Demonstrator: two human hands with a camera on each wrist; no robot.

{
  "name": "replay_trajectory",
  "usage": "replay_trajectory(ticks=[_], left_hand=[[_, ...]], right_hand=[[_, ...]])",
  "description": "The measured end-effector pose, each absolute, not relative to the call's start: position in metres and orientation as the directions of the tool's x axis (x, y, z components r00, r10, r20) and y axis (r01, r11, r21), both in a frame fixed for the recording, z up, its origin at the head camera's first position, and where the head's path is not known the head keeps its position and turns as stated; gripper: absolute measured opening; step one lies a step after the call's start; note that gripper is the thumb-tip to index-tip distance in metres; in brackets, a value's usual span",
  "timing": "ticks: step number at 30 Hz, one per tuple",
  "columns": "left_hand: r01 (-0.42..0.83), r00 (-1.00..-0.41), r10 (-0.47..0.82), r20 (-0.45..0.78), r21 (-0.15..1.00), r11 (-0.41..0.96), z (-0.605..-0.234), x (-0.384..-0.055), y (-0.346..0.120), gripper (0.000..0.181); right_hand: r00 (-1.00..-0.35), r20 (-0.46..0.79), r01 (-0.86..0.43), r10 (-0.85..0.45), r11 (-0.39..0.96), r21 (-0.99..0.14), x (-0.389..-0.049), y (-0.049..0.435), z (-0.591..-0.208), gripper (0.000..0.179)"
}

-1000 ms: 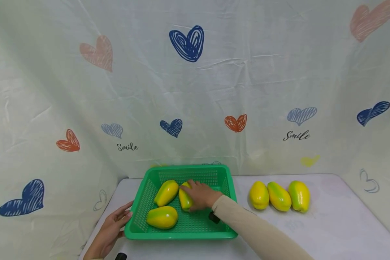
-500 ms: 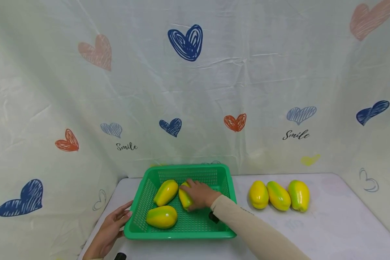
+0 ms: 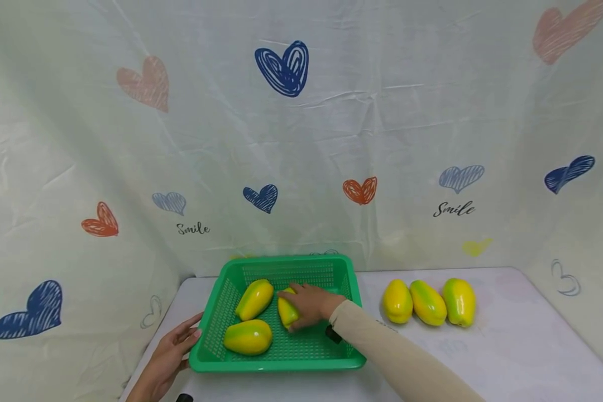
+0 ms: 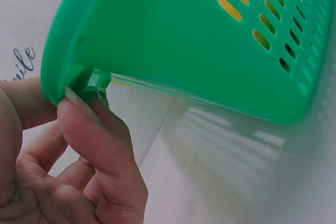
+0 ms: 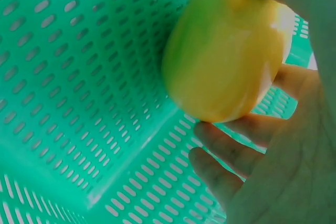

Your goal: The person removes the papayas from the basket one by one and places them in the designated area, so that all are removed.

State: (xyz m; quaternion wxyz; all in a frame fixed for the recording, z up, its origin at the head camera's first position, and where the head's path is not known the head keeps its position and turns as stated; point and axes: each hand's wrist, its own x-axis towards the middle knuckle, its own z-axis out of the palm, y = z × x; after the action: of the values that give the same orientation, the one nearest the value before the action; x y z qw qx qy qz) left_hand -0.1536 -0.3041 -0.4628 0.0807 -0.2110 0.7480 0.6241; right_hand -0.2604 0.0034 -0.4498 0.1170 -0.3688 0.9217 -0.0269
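Gripped papaya shifted, not released

Your right hand (image 3: 309, 304), half closed, has its thumb and fingers around the gripped papaya (image 5: 223, 56); this fruit has edged slightly away from the papaya pair (image 3: 248, 337) left of that hand; it sits inside the green plastic basket (image 3: 276, 366), just off your palm; your left hand (image 3: 170, 353) pinches the left rim; three loose papayas (image 3: 429, 303) lie to your right hand's right; judgement: handling remains unfinished.

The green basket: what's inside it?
Two yellow fruits lie toward its left side; the right hand holds a third fruit, partly covering it. The hand and sleeve hide some basket floor.
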Motion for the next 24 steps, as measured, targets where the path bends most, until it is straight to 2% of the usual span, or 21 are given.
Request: replay_trajectory(ticks=[9, 20, 24], left_hand=[[-0.426, -0.892, -0.224, -0.392, 0.895, 0.134, -0.4628, -0.1534, -0.3038, 0.063], [-0.420, -0.898, -0.210, -0.387, 0.896, 0.142, -0.4643, -0.1534, -0.3048, 0.072], [-0.416, -0.899, -0.209, -0.385, 0.899, 0.133, -0.4648, -0.1531, -0.3046, 0.070]], right_hand=[[-0.691, -0.169, -0.689, -0.703, 0.711, -0.141, -0.2591, 0.0063, -0.4483, 0.078], [-0.707, -0.221, -0.645, -0.672, 0.741, -0.189, -0.2537, 0.0104, -0.4473, 0.070], [-0.704, -0.225, -0.643, -0.674, 0.739, -0.200, -0.2506, 0.0137, -0.4452, 0.069]])
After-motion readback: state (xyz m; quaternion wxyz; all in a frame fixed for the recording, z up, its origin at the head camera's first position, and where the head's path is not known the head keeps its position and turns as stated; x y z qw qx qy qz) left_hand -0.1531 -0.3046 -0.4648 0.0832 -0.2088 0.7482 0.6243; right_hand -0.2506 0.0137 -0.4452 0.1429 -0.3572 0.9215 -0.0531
